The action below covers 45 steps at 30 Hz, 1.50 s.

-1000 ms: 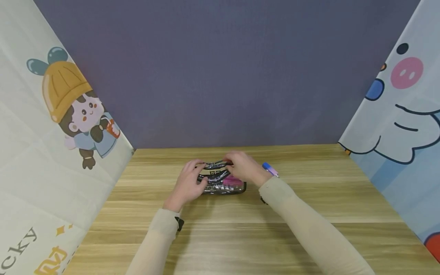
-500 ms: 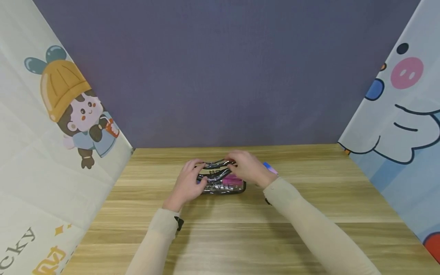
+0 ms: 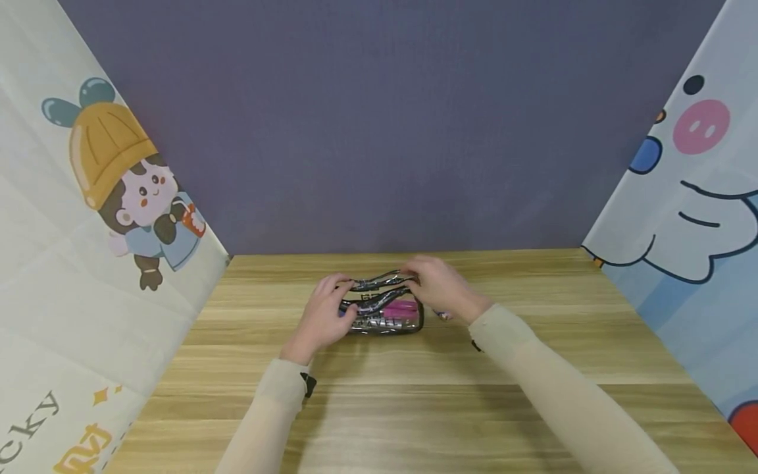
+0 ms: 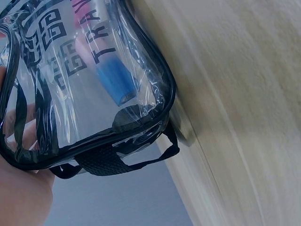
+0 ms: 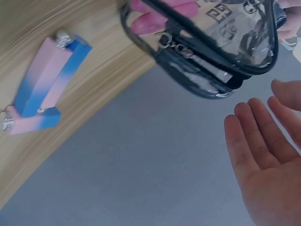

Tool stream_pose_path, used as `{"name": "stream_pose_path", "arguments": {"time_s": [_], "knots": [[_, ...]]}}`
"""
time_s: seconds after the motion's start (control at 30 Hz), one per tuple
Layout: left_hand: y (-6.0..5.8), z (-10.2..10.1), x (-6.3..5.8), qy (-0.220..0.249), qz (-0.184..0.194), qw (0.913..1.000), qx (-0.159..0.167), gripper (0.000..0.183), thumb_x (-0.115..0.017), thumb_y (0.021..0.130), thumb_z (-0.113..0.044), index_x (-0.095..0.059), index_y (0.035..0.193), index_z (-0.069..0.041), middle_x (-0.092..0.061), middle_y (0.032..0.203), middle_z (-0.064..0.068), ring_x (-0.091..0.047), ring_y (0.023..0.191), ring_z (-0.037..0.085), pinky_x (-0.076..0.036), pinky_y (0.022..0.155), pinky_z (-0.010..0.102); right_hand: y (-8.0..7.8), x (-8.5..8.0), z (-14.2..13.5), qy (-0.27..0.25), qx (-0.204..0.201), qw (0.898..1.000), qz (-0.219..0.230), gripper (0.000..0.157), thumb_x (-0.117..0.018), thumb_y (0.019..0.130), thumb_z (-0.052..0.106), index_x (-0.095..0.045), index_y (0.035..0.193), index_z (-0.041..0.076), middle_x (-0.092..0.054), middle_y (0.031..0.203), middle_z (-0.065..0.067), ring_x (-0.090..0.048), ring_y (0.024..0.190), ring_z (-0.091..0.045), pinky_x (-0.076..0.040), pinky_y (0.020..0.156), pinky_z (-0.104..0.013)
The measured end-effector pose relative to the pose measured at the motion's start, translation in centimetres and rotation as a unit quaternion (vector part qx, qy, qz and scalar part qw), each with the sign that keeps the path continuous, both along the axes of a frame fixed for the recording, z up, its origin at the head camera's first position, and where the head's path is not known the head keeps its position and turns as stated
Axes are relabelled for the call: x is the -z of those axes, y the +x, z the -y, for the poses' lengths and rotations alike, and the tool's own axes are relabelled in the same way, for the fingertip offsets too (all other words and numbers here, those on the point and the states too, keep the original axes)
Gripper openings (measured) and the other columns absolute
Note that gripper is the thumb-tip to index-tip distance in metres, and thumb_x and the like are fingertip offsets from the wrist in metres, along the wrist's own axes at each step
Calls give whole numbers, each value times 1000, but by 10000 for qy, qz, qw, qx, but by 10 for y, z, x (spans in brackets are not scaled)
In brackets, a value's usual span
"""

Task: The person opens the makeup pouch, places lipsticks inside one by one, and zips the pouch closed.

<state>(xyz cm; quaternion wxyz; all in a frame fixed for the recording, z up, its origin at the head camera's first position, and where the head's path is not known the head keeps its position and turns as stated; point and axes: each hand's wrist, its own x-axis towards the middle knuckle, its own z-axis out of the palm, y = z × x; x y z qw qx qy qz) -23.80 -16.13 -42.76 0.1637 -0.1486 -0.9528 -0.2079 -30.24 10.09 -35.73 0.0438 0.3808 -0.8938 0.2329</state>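
Note:
A clear plastic toiletry bag (image 3: pixel 385 324) with black trim and "TRAVEL" lettering sits near the table's back, its top opening spread. My left hand (image 3: pixel 322 316) holds its left end, thumb at the front edge and fingers at the back; some fingers show through the plastic in the left wrist view. Over the right end is my right hand (image 3: pixel 441 286), fingers extended at the opening's edges. Thumb and forefinger look apart in the right wrist view. A zipper pull (image 5: pixel 181 48) hangs at the bag's end. Inside lie pink items (image 3: pixel 401 309) and a blue-ended tube (image 4: pixel 115 77).
Beside the bag's right end, three pink-and-blue square tubes (image 5: pixel 35 77) with silvery ends lie on the wooden table (image 3: pixel 379 408). A dark grey panel (image 3: pixel 379 131) stands behind. Cartoon-printed sheets flank the table at left (image 3: pixel 35 263) and right (image 3: pixel 710 276).
My right hand has moved rightward along the bag's opening, which now shows wider toward its right end. The left hand keeps its place. The tubes are now largely hidden behind the right hand.

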Motion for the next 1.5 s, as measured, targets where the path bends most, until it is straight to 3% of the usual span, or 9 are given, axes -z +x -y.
{"name": "stream_pose_path", "arguments": {"time_s": [0.6,1.1,1.5], "knots": [[0,-1,0,-39,44,10000,5,54,-57,94,-25,-56,140,3,-47,149,14,-35,143,34,-28,120,51,-19,18,-36,-353,302,9989,29,32,-69,91,3,-69,122,-1,-70,114,-16,-67,106,-32,-55,96,-47],[-1,-1,2,-23,-1,10000,-17,53,-57,94,-25,-57,140,2,-48,148,14,-36,142,34,-29,119,52,-33,34,-51,-341,732,9956,478,33,-66,94,5,-65,126,-4,-68,121,-20,-64,112,-35,-53,99,-50],[-1,0,2,-56,-32,10000,5,53,-57,94,-26,-57,140,2,-48,148,14,-36,142,35,-29,119,52,-48,50,-60,-415,978,9928,562,35,-64,94,4,-63,127,-8,-67,122,-25,-63,113,-40,-51,99,-53]]}}
